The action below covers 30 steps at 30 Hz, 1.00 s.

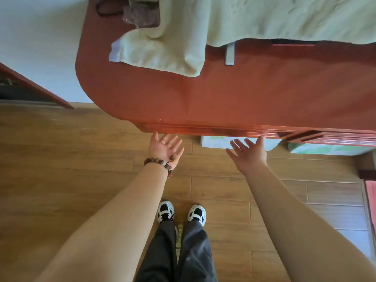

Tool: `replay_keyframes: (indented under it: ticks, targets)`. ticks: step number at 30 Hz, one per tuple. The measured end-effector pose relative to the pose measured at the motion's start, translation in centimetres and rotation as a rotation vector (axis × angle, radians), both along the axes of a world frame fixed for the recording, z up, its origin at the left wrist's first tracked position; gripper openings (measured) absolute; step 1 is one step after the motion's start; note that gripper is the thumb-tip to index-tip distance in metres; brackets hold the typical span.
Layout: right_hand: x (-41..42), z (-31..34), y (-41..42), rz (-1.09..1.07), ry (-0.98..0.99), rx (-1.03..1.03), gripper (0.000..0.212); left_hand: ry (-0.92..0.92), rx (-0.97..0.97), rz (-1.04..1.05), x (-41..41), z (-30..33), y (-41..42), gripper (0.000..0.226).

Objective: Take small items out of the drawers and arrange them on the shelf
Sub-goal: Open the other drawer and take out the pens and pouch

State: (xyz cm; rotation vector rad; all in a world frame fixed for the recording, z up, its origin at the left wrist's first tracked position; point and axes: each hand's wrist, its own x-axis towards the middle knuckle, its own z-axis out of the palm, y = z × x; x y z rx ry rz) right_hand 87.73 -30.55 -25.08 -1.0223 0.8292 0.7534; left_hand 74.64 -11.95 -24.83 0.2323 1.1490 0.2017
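A reddish-brown wooden cabinet top (pixel 234 94) with a rounded left corner fills the upper middle of the view, seen from directly above. Along its near edge runs a grooved wooden drawer front (pixel 203 130), closed, flush under the top's lip. Farther right on that same edge, a second reddish-brown drawer front with a recessed slot handle (pixel 301 136) juts slightly outward. At the far left corner of the cabinet top lies a dark beaded string (pixel 105 8), partly cut off by the frame, and just right of it a crumpled, translucent brownish-purple bag (pixel 140 16), partly under pale cloth.
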Motion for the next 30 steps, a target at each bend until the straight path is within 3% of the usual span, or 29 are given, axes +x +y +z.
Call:
replay_keyframes:
  ticks: [4, 8, 17, 22, 30]
  targets:
    - [1.2, -0.9, -0.1, -0.108, 0.016, 0.176, 0.079, -0.097, -0.068, 0.126, 1.2, -1.0, -0.2, 0.069]
    - [0.7, -0.9, -0.2, -0.15, 0.018, 0.23, 0.078, -0.085, -0.058, 0.158, 1.3, -1.2, -0.9, 0.06]
    - [-2.0, -0.6, -2.4, -0.157, 0.061, 0.188, 0.08, -0.011, -0.06, 0.184, -1.5, -0.1, -3.9, 0.057]
    - [-5.2, -0.9, -4.8, -0.154, 0.086, 0.156, 0.072, 0.015, -0.068, 0.179, -4.8, 0.7, -6.1, 0.069]
    - [-10.3, -0.8, -8.1, -0.196, 0.095, 0.094, 0.057, 0.097, -0.122, 0.176, -9.9, 1.7, -9.7, 0.059]
